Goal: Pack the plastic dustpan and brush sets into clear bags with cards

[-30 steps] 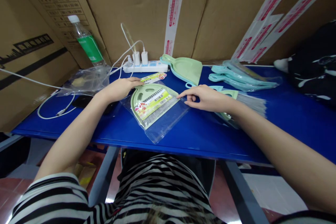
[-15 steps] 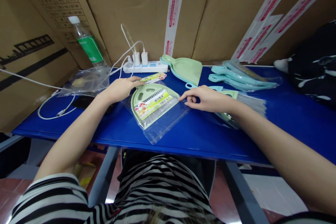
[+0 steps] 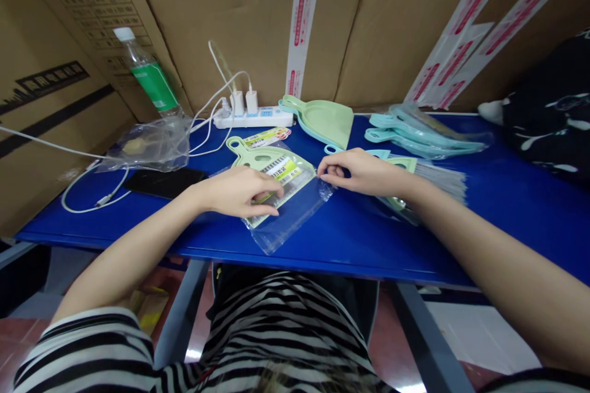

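Observation:
A light green dustpan (image 3: 244, 156) and a brush with grey bristles lie flat inside a clear plastic bag (image 3: 281, 230), its loose end toward the table's front edge. A printed label (image 3: 288, 173) crosses the brush. My left hand (image 3: 242, 191) rests over the left part of the bagged set, thumb and fingers apart, hiding some of the label. At the bag's right side, my right hand (image 3: 353, 171) has its thumb and forefinger closed on the plastic, which is crumpled there. Under and beside my right wrist lies a brush with pale bristles (image 3: 442, 181).
Behind are a green dustpan (image 3: 329, 123) over a blue one, and bagged blue dustpans (image 3: 424, 135) at right. A white power strip (image 3: 276, 116) with cables, a phone (image 3: 161, 182), a plastic bag and a bottle (image 3: 154, 83) are at left. Cardboard (image 3: 249, 6) walls the back.
My left hand has moved from the dustpan's handle down and right, over the label. My right fingers have curled in, and the bag's right edge is now crumpled beside them.

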Demonstrator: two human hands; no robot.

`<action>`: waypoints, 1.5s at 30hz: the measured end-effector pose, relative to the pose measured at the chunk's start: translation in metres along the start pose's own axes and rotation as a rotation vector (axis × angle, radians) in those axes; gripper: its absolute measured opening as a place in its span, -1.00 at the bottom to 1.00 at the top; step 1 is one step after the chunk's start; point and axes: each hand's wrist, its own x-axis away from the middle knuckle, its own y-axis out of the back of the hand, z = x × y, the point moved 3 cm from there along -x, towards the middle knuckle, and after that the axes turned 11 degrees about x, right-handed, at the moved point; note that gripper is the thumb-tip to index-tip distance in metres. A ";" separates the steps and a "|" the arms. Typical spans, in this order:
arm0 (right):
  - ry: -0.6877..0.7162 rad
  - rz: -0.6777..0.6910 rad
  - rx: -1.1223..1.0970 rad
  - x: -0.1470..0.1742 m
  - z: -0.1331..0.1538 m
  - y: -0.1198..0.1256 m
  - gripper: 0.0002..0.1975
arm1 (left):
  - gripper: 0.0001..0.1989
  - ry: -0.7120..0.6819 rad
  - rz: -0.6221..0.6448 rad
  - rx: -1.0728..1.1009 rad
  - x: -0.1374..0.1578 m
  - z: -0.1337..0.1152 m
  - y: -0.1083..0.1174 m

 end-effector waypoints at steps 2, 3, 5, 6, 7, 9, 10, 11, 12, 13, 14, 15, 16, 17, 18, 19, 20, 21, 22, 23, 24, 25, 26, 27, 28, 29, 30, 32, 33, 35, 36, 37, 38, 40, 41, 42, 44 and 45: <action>-0.017 -0.064 -0.011 -0.001 0.000 0.000 -0.88 | -0.73 0.001 0.018 -0.004 -0.001 -0.003 -0.004; -0.024 -0.096 -0.017 -0.001 0.001 -0.001 -0.89 | -0.74 -0.001 0.024 -0.004 -0.001 -0.004 -0.005; -0.024 -0.139 -0.023 -0.003 0.002 -0.003 -0.89 | -0.78 -0.008 0.029 0.007 -0.001 -0.006 -0.007; -0.016 -0.148 -0.020 -0.003 0.002 -0.004 -0.88 | -0.80 -0.011 0.028 0.015 -0.002 -0.006 -0.008; -0.005 -0.153 -0.015 -0.004 0.003 -0.006 -0.88 | -0.82 -0.014 0.024 0.025 -0.002 -0.006 -0.008; 0.007 -0.159 -0.007 -0.005 0.003 -0.009 -0.88 | -0.82 -0.018 0.017 0.041 -0.003 -0.007 -0.009; 0.006 -0.159 -0.006 -0.005 0.003 -0.011 -0.87 | -0.82 -0.016 0.013 0.046 -0.003 -0.008 -0.010; 0.004 -0.155 -0.007 -0.005 0.002 -0.012 -0.86 | -0.81 -0.014 0.011 0.049 -0.004 -0.008 -0.010; 0.000 -0.149 -0.009 -0.005 0.002 -0.012 -0.84 | -0.81 -0.011 0.009 0.049 -0.004 -0.008 -0.010; -0.004 -0.142 -0.011 -0.005 0.001 -0.013 -0.82 | -0.81 -0.007 0.010 0.047 -0.004 -0.008 -0.010; -0.007 -0.133 -0.011 -0.005 0.001 -0.013 -0.81 | -0.80 -0.002 0.012 0.041 -0.004 -0.008 -0.009; -0.008 -0.124 -0.012 -0.005 0.001 -0.012 -0.79 | -0.79 0.003 0.015 0.032 -0.003 -0.007 -0.009; -0.008 -0.114 -0.013 -0.004 0.002 -0.012 -0.79 | -0.78 0.007 0.017 0.021 -0.003 -0.006 -0.008; -0.005 -0.104 -0.014 -0.004 0.002 -0.011 -0.79 | -0.77 0.012 0.018 0.008 -0.003 -0.005 -0.007; -0.001 -0.094 -0.016 -0.003 0.003 -0.010 -0.80 | -0.76 0.017 0.018 -0.006 -0.003 -0.004 -0.006; 0.003 -0.083 -0.017 -0.002 0.004 -0.009 -0.82 | -0.75 0.021 0.015 -0.021 -0.002 -0.003 -0.005; 0.005 -0.073 -0.018 -0.002 0.005 -0.008 -0.84 | -0.75 0.026 0.012 -0.037 -0.002 -0.001 -0.005; 0.005 -0.062 -0.017 -0.002 0.006 -0.007 -0.87 | -0.75 0.033 0.008 -0.053 -0.002 0.000 -0.004; 0.004 -0.049 -0.014 -0.001 0.006 -0.007 -0.89 | -0.76 0.040 0.005 -0.069 -0.002 0.002 -0.003; 0.003 -0.037 -0.011 -0.001 0.007 -0.006 -0.90 | -0.77 0.046 0.003 -0.083 -0.002 0.003 -0.003; 0.002 -0.026 -0.007 -0.001 0.007 -0.006 -0.91 | -0.78 0.051 0.003 -0.094 -0.002 0.004 -0.003; 0.003 -0.016 -0.005 -0.001 0.007 -0.006 -0.91 | -0.81 0.054 0.002 -0.101 -0.003 0.005 -0.002; 0.007 -0.007 -0.004 -0.001 0.008 -0.005 -0.90 | -0.83 0.055 0.002 -0.103 -0.003 0.006 -0.002; 0.011 0.000 -0.004 -0.001 0.008 -0.004 -0.90 | -0.86 0.057 0.003 -0.103 -0.003 0.006 -0.002; 0.015 0.007 -0.007 -0.001 0.009 -0.004 -0.90 | -0.88 0.059 0.003 -0.101 -0.003 0.007 -0.002; 0.021 0.017 -0.010 0.000 0.009 -0.003 -0.91 | -0.89 0.061 0.003 -0.099 -0.002 0.007 -0.001; 0.028 0.029 -0.013 0.000 0.010 -0.003 -0.91 | -0.90 0.062 0.005 -0.097 -0.002 0.007 -0.001; 0.047 0.057 -0.020 0.002 0.011 -0.002 -0.92 | -0.90 0.061 0.004 -0.097 -0.001 0.007 -0.001; 0.059 0.072 -0.024 0.002 0.012 -0.002 -0.93 | -0.90 0.059 0.002 -0.100 -0.001 0.008 -0.001; 0.083 0.097 -0.029 0.004 0.013 -0.001 -0.92 | -0.92 0.056 -0.002 -0.110 -0.001 0.008 -0.001; 0.094 0.108 -0.033 0.005 0.013 -0.001 -0.91 | -0.93 0.056 -0.006 -0.116 0.000 0.008 -0.001; 0.106 0.117 -0.037 0.005 0.014 -0.001 -0.91 | -0.93 0.056 -0.010 -0.122 0.000 0.008 -0.001; 0.120 0.126 -0.040 0.006 0.014 0.000 -0.92 | -0.93 0.055 -0.011 -0.124 0.000 0.008 -0.001; 0.148 0.134 -0.045 0.007 0.015 0.000 -0.94 | -0.91 0.053 -0.010 -0.124 -0.001 0.009 -0.002; 0.158 0.135 -0.044 0.007 0.016 0.000 -0.92 | -0.90 0.051 -0.009 -0.122 -0.001 0.009 -0.002; 0.161 0.129 -0.042 0.007 0.016 0.000 -0.87 | -0.89 0.048 -0.007 -0.120 -0.001 0.009 -0.002; 0.147 0.091 -0.026 0.005 0.016 0.000 -0.80 | -0.88 0.044 -0.007 -0.118 -0.001 0.009 -0.003; 0.133 0.058 -0.010 0.004 0.015 0.000 -0.80 | -0.87 0.042 -0.007 -0.117 -0.001 0.010 -0.003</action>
